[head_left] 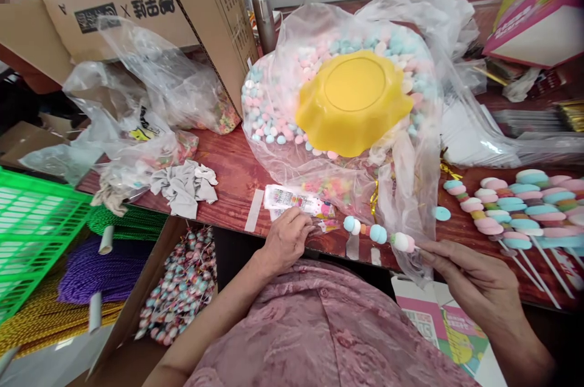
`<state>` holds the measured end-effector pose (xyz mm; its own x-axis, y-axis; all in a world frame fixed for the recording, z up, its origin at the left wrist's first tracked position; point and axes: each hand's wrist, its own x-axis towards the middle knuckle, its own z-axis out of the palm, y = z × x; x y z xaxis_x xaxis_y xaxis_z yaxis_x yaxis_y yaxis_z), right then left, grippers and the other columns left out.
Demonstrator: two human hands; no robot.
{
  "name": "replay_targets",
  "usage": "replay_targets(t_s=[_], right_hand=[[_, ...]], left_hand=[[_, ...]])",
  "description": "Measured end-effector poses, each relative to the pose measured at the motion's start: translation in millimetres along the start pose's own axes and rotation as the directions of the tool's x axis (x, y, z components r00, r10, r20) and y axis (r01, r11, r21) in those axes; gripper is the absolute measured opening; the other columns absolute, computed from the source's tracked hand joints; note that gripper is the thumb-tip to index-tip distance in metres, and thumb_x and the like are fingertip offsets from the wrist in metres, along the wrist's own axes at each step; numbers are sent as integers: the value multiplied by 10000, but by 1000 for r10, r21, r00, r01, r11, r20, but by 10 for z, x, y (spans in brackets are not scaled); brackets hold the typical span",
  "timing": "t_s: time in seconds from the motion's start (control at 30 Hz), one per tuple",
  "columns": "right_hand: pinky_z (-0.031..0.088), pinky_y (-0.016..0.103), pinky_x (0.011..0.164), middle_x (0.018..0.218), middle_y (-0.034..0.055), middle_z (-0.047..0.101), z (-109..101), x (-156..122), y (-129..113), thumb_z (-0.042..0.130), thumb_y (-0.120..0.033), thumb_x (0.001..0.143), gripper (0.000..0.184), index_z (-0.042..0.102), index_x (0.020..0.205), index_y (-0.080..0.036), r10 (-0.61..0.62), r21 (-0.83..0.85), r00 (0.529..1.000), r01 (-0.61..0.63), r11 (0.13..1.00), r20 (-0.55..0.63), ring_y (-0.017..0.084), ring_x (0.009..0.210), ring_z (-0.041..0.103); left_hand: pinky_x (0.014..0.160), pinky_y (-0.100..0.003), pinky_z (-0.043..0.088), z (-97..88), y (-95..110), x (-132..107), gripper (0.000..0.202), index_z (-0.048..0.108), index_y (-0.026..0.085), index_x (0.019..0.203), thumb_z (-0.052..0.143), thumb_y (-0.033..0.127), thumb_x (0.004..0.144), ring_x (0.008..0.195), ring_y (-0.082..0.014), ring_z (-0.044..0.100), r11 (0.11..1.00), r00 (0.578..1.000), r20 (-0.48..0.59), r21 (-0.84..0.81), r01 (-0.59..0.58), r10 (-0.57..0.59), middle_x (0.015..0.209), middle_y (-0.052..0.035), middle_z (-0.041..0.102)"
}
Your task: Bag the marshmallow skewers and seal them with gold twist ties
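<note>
A marshmallow skewer (378,233) in blue, white and pink lies level over the table's front edge. My right hand (479,271) pinches its stick at the right end. My left hand (288,240) is closed at the same edge, its fingertips pressed together beside some printed packets (296,199); what they hold, if anything, is hidden. Behind the skewer rests a big clear bag of pastel marshmallows (278,116), with an upturned yellow bowl (356,92) on top. Finished-looking skewers (531,210) lie in a pile at the right, near a loose blue marshmallow (442,213).
A large cardboard box (132,6) and crumpled grey cloth (187,186) are at the left. Below sit a green basket (36,223), purple cords (107,271) and a carton of wrapped sweets (177,289). Clear plastic sleeves (474,131) and a pink box (538,16) lie right.
</note>
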<state>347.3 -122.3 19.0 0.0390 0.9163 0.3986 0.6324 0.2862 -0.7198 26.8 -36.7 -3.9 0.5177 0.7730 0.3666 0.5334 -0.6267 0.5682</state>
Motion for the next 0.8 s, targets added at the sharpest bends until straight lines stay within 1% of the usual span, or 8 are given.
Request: replay_targets(t_s=[0.1,0.2,0.27,0.4,0.5,0.57,0.7,0.8], right_hand=[[612,240,642,831,29,778,3,32,-41,679,-231,839,135,797,905,-239,-4,-4,1000,4,1000,20,192,691,743],[619,257,628,825,34,779,8,75,-86,680,-209,834,139,799,898,-244,-28,-11,999,28,1000,41,207,681,745],[620,258,621,817,31,779,20,89,-95,681,-184,827,154,798,897,-255,-59,-11,997,59,998,45,208,670,744],[618,240,644,838,21,781,26,103,-91,668,-158,831,192,792,929,-266,-108,-24,992,110,994,70,201,708,751],[615,233,675,851,26,781,-13,142,-123,666,-168,846,173,784,945,-245,-91,-40,993,95,995,78,192,715,750],[611,226,684,848,29,779,-45,183,-153,663,-167,853,167,777,956,-232,-96,-51,992,101,994,78,184,714,748],[593,186,663,819,25,769,-66,247,-167,620,-117,857,210,760,971,-224,-210,-55,969,219,974,127,154,692,739],[588,185,646,792,26,755,-64,260,-147,594,-93,853,244,757,981,-222,-261,-55,948,275,960,185,148,672,730]], left_hand=[[751,-302,506,-32,9,-6,148,594,169,894,477,164,984,845,-170,613,997,1000,-18,-80,-20,19,884,-72,654],[723,-294,499,-34,11,-12,139,594,168,887,489,162,978,814,-166,612,995,999,-40,-91,-36,33,852,-63,648],[701,-286,496,-27,8,-18,139,592,170,881,491,166,976,785,-161,603,996,997,-55,-77,-50,46,834,-57,639],[676,-281,493,-20,3,-34,126,588,160,883,492,135,961,759,-162,582,994,992,-74,-22,-107,105,829,-66,627],[680,-286,491,-25,8,-43,126,583,149,881,486,114,952,760,-169,574,988,986,-66,18,-151,151,823,-73,618],[688,-288,495,-28,13,-45,123,582,148,879,488,118,952,764,-171,576,987,985,-59,30,-159,160,823,-72,619],[682,-284,495,-30,18,-50,139,583,153,876,477,138,964,759,-166,576,990,988,-57,28,-139,141,820,-66,620],[676,-283,490,-33,20,-54,160,585,159,876,457,144,972,758,-165,574,991,990,-50,24,-129,130,821,-67,624]])
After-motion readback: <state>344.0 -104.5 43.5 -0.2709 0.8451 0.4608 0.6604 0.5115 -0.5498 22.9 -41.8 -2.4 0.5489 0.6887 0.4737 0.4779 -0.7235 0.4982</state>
